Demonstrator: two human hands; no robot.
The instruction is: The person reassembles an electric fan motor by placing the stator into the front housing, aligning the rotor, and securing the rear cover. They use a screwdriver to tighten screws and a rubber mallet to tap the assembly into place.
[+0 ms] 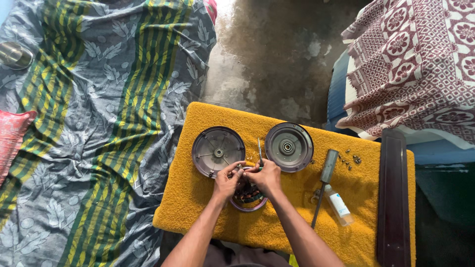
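Both my hands meet over a round motor winding (248,197) with copper coils, lying on a yellow towel-covered board (198,198). My left hand (226,180) pinches something small at the winding's top edge. My right hand (265,176) grips a thin metal tool (259,150) that points away from me, between two round metal covers. The left cover (217,151) lies hollow side up with ribs. The right cover (289,147) shows a bearing at its centre.
A screwdriver (324,182) and a small clear bottle (339,205) lie right of my hands, with several loose screws (350,160) beyond. A dark fan blade (393,198) lies along the right edge. Patterned cloths cover the left and top right; bare floor (277,54) lies between.
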